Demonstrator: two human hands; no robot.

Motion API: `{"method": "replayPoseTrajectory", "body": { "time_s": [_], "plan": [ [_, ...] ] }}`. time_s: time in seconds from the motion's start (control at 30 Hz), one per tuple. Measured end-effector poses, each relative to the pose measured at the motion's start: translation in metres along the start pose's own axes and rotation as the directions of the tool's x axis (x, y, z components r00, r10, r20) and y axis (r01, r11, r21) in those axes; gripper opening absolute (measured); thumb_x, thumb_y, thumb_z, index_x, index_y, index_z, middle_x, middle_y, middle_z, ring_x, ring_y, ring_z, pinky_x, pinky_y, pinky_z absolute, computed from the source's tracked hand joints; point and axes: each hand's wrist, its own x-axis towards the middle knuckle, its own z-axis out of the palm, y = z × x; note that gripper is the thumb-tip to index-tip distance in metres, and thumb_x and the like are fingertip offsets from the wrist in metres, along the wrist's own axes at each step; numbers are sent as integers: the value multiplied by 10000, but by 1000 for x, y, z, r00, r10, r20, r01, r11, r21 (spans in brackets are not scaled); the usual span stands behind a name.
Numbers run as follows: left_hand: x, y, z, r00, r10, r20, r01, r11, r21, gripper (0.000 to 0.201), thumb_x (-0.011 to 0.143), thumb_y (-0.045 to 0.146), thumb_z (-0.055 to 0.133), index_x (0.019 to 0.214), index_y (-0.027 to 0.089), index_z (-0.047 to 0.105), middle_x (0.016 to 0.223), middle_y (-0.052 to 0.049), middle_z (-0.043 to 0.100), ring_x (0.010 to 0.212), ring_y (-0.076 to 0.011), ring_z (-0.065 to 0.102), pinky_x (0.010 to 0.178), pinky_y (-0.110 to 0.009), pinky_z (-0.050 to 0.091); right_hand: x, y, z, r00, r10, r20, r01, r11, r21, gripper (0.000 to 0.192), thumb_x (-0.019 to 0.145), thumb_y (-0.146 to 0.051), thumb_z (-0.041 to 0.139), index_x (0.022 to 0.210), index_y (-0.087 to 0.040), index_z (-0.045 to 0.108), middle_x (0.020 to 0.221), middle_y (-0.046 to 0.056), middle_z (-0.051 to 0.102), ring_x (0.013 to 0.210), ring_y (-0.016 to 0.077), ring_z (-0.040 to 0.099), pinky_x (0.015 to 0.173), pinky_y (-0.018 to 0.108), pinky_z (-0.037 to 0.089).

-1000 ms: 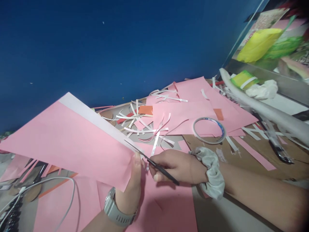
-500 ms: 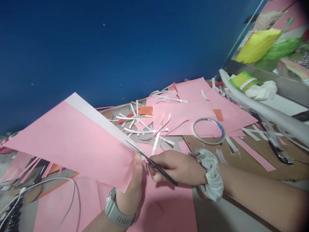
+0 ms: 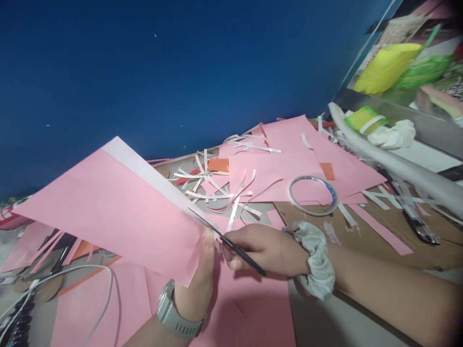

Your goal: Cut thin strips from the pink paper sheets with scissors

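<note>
Pink sheet [image 3: 119, 212] slightly higher; cluttered table [image 3: 365, 226].

Sheet tips up a touch
The pink sheet [image 3: 119, 212] has its far corner slightly higher than before; its left tip has shifted right.

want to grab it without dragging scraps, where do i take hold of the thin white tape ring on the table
Pinch the thin white tape ring at its near rim, coming from above. It lies flat with an open centre, and that arc sits over bare brown board, clear of the pink paper sheets.
</note>
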Motion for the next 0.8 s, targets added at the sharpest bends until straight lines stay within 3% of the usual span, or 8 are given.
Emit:
{"method": "replayPoseTrajectory", "body": {
  "time_s": [0.07,0.2,0.3,0.4,0.53,0.67,0.8],
  "plan": [
    [-1,1,1,1000,-8,16,8,999,-35,393,813,593,752,975,237,703,1144,-61,735,1199,-281,629,1063,-385,515,0,0,0,1000,0,-6,0,1000,1,537,917,-715,543,831,-187,588,778,22,672,733,184,616,708,282,457],
    [-4,5,6,997,-58,48,60,997,-51,430,860,615,689,1029,220,709,1139,-75,741,1140,-277,663,1009,-389,545,0,1,1,1000,4,-12,-4,1000,14,486,915,-670,594,848,-189,593,794,21,689,746,185,631,704,274,459],
    [-7,6,9,999,-44,3,44,999,-29,414,870,618,675,961,217,726,1062,-69,758,1082,-269,684,972,-374,557,0,2,2,1000,17,-16,-17,1000,19,452,920,-635,612,839,-191,589,774,9,686,720,174,629,698,270,457],
    [-7,6,7,998,-38,45,38,999,-1,444,874,642,654,893,207,742,955,-62,762,955,-248,704,896,-356,581,1,1,1,999,19,-25,-19,1000,12,459,909,-644,620,828,-194,579,769,8,681,720,175,624,683,268,451],
    [-4,6,3,996,-68,55,67,998,20,501,788,711,705,915,229,758,973,-22,773,972,-208,700,899,-281,583,1,1,2,1000,15,-26,-15,1000,14,477,915,-658,597,831,-189,588,780,23,697,730,184,637,694,276,462],
    [-4,10,5,992,-51,116,46,998,46,520,820,722,657,771,211,739,792,-29,748,837,-208,705,832,-295,596,0,1,3,999,20,-39,-20,1000,8,473,915,-654,595,830,-189,588,775,25,694,737,193,649,695,280,469],
    [-7,15,11,1000,-10,8,9,994,105,453,835,665,677,783,219,737,867,-47,785,896,-230,733,867,-312,606,1,1,3,999,19,-33,-18,1000,18,470,924,-650,587,829,-190,583,770,18,692,720,185,653,699,282,470]
  ]
}}
